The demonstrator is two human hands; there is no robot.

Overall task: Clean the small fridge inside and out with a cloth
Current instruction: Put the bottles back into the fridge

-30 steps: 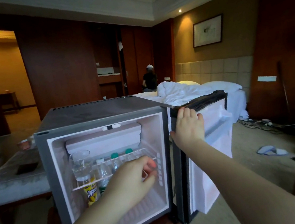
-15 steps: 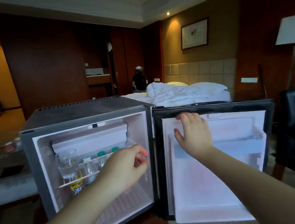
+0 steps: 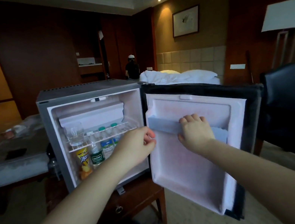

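1. The fridge [image 3: 87, 88] sits on a wooden stand [image 3: 137, 194], facing the camera. Its door [image 3: 181, 165] is swung wide open to the right, with the white inner liner showing.
2. The right hand [image 3: 195, 133] grips the grey rail [image 3: 163, 126] across the inside of the door. Its fingers hook over the rail's top edge and the thumb sits below it.
3. The left hand [image 3: 135, 147] is closed in a loose fist. It hangs in front of the fridge opening, near the hinge side and just left of the rail's end. Its palm faces away, so I cannot tell whether it holds anything.
4. A white freezer box [image 3: 92, 115] sits at the top inside the fridge, with a wire shelf [image 3: 117, 127] below it.
5. A glass [image 3: 75, 133] stands upright at the left end of the shelf.
6. Under the shelf a yellow snack tube [image 3: 83, 160] stands at the left. Beside it is a green-label bottle [image 3: 96, 154], then water bottles [image 3: 107, 145] whose green caps show at shelf level.
7. A bed [image 3: 176, 77] with white bedding lies behind the fridge, and a dark chair [image 3: 292, 90] and a lamp [image 3: 287, 14] are at the right.
8. A person [image 3: 132, 67] in dark clothes is far back in the room.
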